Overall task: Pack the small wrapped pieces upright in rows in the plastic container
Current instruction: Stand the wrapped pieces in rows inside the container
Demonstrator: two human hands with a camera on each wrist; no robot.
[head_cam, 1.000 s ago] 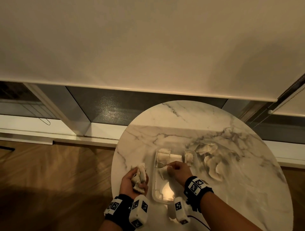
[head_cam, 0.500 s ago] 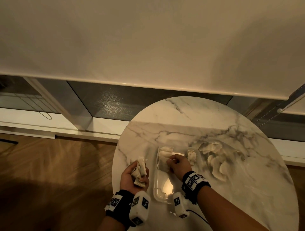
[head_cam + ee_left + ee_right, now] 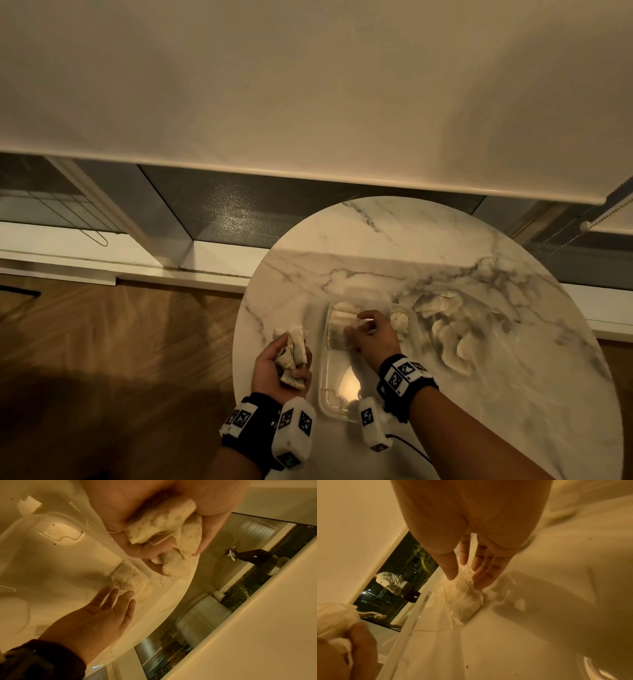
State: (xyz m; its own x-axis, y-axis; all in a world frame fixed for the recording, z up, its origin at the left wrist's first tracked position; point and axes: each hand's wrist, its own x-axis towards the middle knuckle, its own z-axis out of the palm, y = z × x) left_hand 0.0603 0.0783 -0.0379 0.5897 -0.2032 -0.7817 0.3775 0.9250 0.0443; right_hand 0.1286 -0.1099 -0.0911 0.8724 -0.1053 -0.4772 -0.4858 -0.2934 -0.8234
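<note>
- My right hand (image 3: 368, 334) reaches into the far end of the plastic container (image 3: 323, 383); its fingers (image 3: 481, 566) are straight and slightly spread, holding nothing, their tips at the top edge of a wrapped piece (image 3: 464, 599) that stands against the far wall.
- That piece lies directly ahead of and below the fingertips. In the right wrist view its long axis runs away from the palm, along the container's length. Whether the tips press it or only brush it, I cannot tell.
- My left hand (image 3: 281, 365) is beside the container, on its left, over the marble table (image 3: 394, 246). Its fingers are curled round a bunch of wrapped pieces (image 3: 164, 534), several together, with loose string ends showing.
- More pieces stand at the far end of the container; one more (image 3: 399, 318) is at its far right corner. The near half shows only bare floor.
- A loose heap of pieces (image 3: 445, 329) lies on the table to the right of the container.
- Judgement: the next piece would come from the left hand's bunch, which lies across the container's left wall from my right hand. The free slot is on the near side of the standing row, so the right hand is the nearer one to it.
</note>
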